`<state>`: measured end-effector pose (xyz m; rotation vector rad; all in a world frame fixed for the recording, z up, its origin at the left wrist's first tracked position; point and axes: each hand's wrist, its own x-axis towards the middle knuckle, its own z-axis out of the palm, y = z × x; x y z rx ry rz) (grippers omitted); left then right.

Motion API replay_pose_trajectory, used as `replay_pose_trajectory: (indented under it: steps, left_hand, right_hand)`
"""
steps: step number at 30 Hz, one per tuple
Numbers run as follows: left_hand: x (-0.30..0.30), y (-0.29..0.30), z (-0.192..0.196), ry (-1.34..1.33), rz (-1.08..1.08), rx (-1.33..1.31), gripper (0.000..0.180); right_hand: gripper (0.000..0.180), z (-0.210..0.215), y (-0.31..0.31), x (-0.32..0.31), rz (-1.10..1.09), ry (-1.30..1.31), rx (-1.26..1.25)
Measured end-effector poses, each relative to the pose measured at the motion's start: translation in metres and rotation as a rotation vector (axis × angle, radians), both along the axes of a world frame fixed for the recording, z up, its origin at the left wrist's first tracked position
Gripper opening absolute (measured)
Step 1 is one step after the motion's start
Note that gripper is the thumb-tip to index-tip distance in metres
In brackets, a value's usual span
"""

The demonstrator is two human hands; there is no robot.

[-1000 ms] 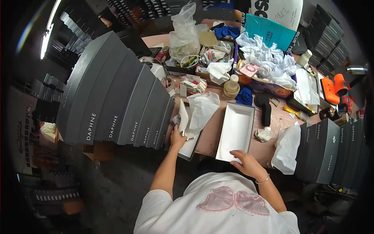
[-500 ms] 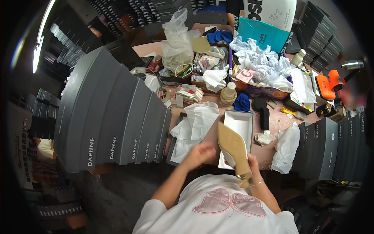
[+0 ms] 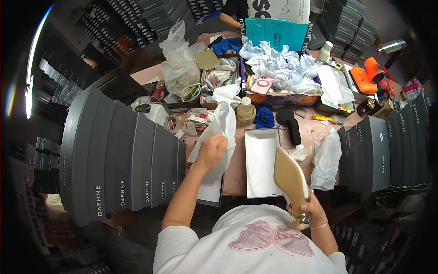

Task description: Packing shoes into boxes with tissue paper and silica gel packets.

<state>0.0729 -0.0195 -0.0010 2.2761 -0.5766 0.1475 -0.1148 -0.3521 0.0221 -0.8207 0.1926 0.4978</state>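
Note:
My left hand (image 3: 211, 150) grips a sheet of white tissue paper (image 3: 219, 132) and lifts it above a shoe box part (image 3: 211, 193) at the table's near edge. My right hand (image 3: 309, 211) holds a tan high-heeled shoe (image 3: 289, 181) by its heel end, sole up, toe pointing away from me. Between the hands lies an open white shoe box (image 3: 261, 160), its inside bare. A crumpled white tissue bundle (image 3: 327, 160) rests to the right of the shoe.
A row of dark grey shoe boxes (image 3: 119, 160) stands on end at the left, more grey boxes (image 3: 382, 153) at the right. The pink table (image 3: 237, 171) is crowded farther back: a plastic bag (image 3: 179, 64), crumpled paper (image 3: 285, 71), a black shoe (image 3: 289, 123), an orange tool (image 3: 368, 74).
My right hand brought the tan shoe up from below and now holds it beside the white box. My left hand took the tissue paper and raised it off the table.

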Motion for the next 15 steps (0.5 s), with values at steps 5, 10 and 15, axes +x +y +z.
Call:
replay_pose_trajectory:
  steps: [5,10,15]
  left_hand:
    - [-0.058,-0.016,0.037,-0.166,-0.171,0.340,0.024]
    - [-0.101,0.002,0.051,-0.251,0.127,0.404,0.023]
    - [-0.120,0.018,-0.007,-0.184,0.458,0.311,0.015]
  right_hand:
    - [0.074,0.038,0.024,0.073,0.424,-0.059,-0.062]
    - [0.055,-0.055,0.072,0.088,0.537,0.027,-0.058]
    - [0.045,-0.067,0.079,0.061,0.529,0.190,0.103]
